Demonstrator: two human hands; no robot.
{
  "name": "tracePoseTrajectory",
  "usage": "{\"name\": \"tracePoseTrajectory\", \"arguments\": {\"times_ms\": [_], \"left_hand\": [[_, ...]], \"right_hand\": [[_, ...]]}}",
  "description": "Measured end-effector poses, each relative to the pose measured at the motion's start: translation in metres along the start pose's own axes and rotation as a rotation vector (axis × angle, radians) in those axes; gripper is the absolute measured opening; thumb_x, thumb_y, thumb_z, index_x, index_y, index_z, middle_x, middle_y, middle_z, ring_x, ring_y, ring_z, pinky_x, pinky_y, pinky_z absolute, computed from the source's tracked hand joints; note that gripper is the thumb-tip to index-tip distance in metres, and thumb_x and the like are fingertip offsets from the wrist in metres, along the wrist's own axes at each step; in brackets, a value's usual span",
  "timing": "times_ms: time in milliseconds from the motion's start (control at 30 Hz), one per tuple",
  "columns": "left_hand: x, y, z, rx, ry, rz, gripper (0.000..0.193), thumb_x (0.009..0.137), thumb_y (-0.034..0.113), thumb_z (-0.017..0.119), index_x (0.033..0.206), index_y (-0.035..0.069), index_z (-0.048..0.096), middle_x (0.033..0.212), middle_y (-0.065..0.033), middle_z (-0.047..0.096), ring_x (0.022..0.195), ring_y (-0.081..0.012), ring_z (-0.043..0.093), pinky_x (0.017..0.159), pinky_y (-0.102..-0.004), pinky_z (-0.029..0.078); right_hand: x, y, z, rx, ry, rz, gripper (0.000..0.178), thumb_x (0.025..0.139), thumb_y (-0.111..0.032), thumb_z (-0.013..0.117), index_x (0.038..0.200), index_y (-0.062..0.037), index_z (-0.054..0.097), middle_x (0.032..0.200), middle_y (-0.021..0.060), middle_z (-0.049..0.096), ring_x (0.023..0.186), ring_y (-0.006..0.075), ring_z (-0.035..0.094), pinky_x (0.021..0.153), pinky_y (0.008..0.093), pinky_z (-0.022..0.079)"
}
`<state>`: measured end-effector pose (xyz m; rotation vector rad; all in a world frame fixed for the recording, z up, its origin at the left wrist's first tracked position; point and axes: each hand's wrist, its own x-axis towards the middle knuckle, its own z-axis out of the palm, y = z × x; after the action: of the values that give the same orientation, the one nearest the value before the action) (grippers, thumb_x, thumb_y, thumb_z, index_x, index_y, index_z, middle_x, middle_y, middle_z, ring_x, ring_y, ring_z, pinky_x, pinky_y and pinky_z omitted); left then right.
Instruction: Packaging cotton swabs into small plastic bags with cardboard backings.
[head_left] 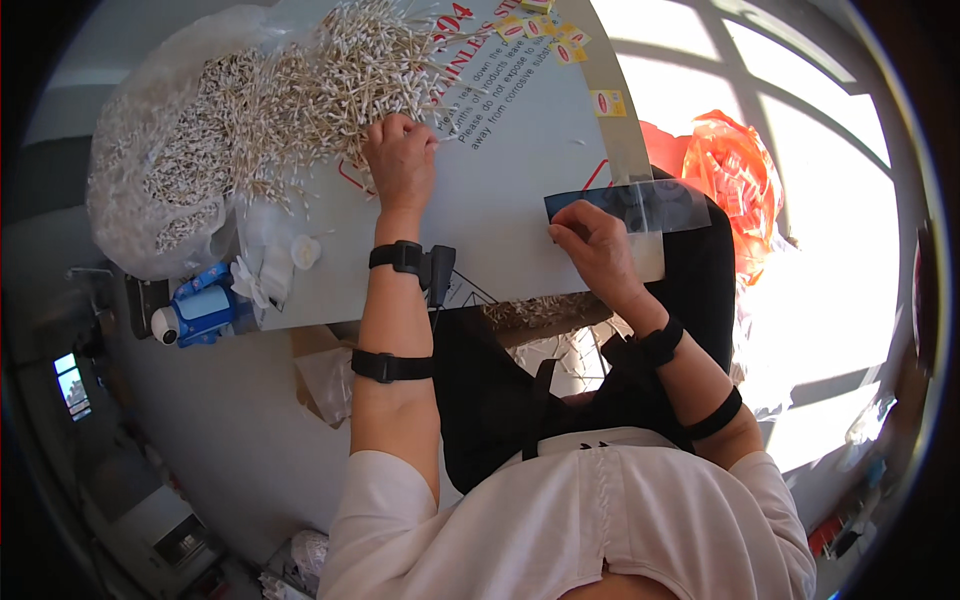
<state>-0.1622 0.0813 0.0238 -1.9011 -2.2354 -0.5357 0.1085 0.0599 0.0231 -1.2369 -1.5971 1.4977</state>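
Observation:
A large heap of cotton swabs (350, 85) with white tips and pale sticks covers the far left of the table. My left hand (398, 165) is at the heap's near right edge, its fingers curled closed around a few swabs, largely hidden by the hand. To the right, my right hand (597, 245) has its thumb and index finger drawn together at the near edge of a flat plastic bag (650, 205). That bag looks dark on its left part and clear on its right, and reaches past the table's right edge. What exactly lies between the right fingertips is hidden.
A big clear sack (130, 190) of swabs lies at the left. Near it are a blue-and-white bottle (200, 312) and a small white round container (304, 252). Small yellow cards (570, 50) lie far right on the printed tabletop (480, 230). A red plastic bag (735, 185) stands beyond it.

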Motion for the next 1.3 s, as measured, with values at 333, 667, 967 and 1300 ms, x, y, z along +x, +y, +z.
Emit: {"name": "tracePoseTrajectory", "arguments": {"times_ms": [333, 667, 967, 1300], "left_hand": [[-0.054, 0.071, 0.013, -0.353, -0.032, -0.016, 0.025, 0.069, 0.004, 0.073, 0.093, 0.010, 0.065, 0.096, -0.0036, 0.058, 0.100, -0.0274, 0.049, 0.087, -0.0412, 0.040], [-0.048, -0.057, -0.006, -0.041, 0.031, -0.354, 0.043, 0.065, 0.013, 0.079, 0.106, 0.012, 0.065, 0.115, -0.0072, 0.054, 0.112, -0.0330, 0.045, 0.097, -0.0423, 0.039], [-0.049, -0.032, 0.018, -0.158, 0.156, -0.214, 0.028, 0.063, 0.012, 0.080, 0.087, 0.012, 0.066, 0.104, -0.0050, 0.055, 0.107, -0.0322, 0.047, 0.088, -0.0454, 0.041], [-0.051, 0.027, 0.006, -0.343, 0.203, -0.179, 0.040, 0.059, 0.006, 0.079, 0.095, 0.013, 0.063, 0.104, -0.0052, 0.056, 0.108, -0.0313, 0.046, 0.091, -0.0462, 0.037]], "right_hand": [[0.054, 0.009, 0.028, -0.506, 0.175, -0.568, 0.017, 0.073, -0.004, 0.070, 0.089, -0.0048, 0.065, 0.100, 0.0086, 0.058, 0.082, 0.0276, 0.060, 0.070, 0.0388, 0.050], [0.047, 0.017, 0.027, -0.521, 0.052, -0.636, 0.008, 0.074, -0.003, 0.068, 0.080, -0.0052, 0.062, 0.091, 0.0066, 0.058, 0.085, 0.0281, 0.057, 0.074, 0.0380, 0.048], [0.047, 0.015, 0.024, -0.480, 0.034, -0.639, 0.010, 0.073, -0.002, 0.067, 0.080, -0.0049, 0.061, 0.091, 0.0073, 0.058, 0.085, 0.0287, 0.057, 0.075, 0.0381, 0.048], [0.047, 0.017, 0.022, -0.476, 0.021, -0.658, 0.012, 0.071, -0.002, 0.067, 0.081, -0.0048, 0.061, 0.093, 0.0078, 0.059, 0.087, 0.0287, 0.057, 0.076, 0.0389, 0.048]]}}
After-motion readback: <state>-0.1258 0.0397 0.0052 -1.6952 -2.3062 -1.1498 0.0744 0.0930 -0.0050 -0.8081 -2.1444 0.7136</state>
